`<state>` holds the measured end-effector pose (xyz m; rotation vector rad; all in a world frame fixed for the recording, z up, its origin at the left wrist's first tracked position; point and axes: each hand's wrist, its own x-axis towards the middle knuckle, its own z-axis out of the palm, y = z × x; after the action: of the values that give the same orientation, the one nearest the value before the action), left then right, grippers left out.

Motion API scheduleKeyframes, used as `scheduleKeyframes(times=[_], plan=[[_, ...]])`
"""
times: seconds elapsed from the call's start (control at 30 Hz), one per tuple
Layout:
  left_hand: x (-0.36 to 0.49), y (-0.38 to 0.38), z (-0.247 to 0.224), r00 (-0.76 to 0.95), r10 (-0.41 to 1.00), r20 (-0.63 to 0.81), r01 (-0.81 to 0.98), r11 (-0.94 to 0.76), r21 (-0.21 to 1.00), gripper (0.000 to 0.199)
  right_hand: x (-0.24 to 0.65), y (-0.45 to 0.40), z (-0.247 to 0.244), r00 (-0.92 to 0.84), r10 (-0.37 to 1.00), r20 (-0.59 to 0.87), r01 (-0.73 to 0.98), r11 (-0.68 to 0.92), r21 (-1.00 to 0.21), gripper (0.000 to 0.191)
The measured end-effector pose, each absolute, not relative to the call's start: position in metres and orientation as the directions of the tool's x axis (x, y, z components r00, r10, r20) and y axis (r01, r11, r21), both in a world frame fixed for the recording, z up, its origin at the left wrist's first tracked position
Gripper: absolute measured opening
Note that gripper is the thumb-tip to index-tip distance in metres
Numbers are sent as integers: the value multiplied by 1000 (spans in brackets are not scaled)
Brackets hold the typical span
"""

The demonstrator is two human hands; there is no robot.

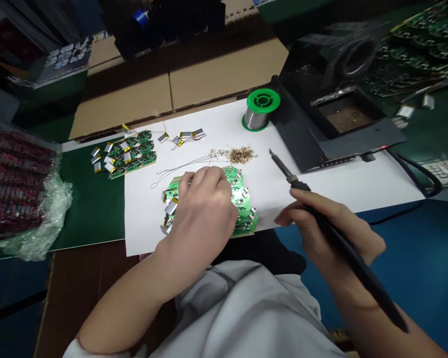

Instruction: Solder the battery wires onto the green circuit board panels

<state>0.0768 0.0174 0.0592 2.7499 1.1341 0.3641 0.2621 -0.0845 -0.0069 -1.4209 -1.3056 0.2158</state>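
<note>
Right grip (321,219) clamped on black soldering iron (339,233), tip pointing away over the white paper sheet (362,184). Left grip (205,209) curled down onto a heap of green PCBs (242,199) with silver pouch cells (170,206) attached, mid-sheet; touching them, can't tell if clamped on one. Thin wires (186,163) lie on the sheet just past the heap, brown crumbs (242,155) beside them. Solder spool (261,109) with green flanges sits at the sheet's far edge, black soldering station (343,114) at its far right. More PCBs with cells (129,154) lie off the sheet's far left corner; bubble-wrapped pack (18,189) further left.
</note>
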Motion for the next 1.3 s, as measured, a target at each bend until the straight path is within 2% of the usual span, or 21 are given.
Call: scheduleKeyframes(times=[0.13, 0.23, 0.3, 0.47, 0.63, 0.7, 0.73, 0.83, 0.9, 1.03, 1.13, 1.23, 1.3], plan=[[76, 17, 59, 688, 701, 188, 656, -712, 251, 22, 258, -69, -13, 265, 810, 523, 548, 320, -773, 26], [74, 18, 58, 670, 717, 191, 655, -693, 302, 21, 250, -64, -16, 173, 806, 566, 464, 440, -769, 34], [74, 19, 57, 653, 732, 192, 656, -674, 340, 20, 243, -64, -19, 151, 800, 581, 455, 465, -759, 33], [68, 21, 57, 644, 743, 184, 623, -649, 436, 19, 235, -66, -31, 249, 774, 582, 446, 441, -778, 33], [52, 43, 73, 688, 723, 70, 531, -566, 630, 20, 238, -66, -35, 306, 757, 577, 361, 468, -807, 37], [45, 65, 76, 648, 759, 60, 536, -510, 673, 18, 239, -66, -34, 336, 745, 576, 369, 458, -809, 37], [41, 79, 75, 597, 799, 76, 570, -489, 660, 16, 240, -66, -34, 361, 733, 577, 374, 453, -809, 36], [30, 124, 62, 363, 922, 137, 800, -384, 461, 14, 238, -65, -37, 435, 701, 565, 382, 425, -821, 35], [24, 149, 47, 309, 944, 116, 850, -329, 411, 6, 236, -66, -40, 468, 705, 533, 365, 395, -843, 31], [18, 174, 25, 299, 952, 63, 887, -302, 349, 8, 234, -67, -45, 488, 716, 499, 351, 362, -863, 27], [17, 178, 21, 292, 953, 82, 895, -303, 327, 5, 235, -67, -45, 473, 726, 500, 355, 362, -862, 27], [19, 183, 21, 297, 950, 97, 892, -312, 328, 21, 234, -68, -46, 471, 724, 504, 356, 367, -859, 28], [21, 187, 21, 309, 947, 89, 885, -321, 337, 15, 233, -68, -46, 469, 730, 497, 352, 362, -863, 28]])
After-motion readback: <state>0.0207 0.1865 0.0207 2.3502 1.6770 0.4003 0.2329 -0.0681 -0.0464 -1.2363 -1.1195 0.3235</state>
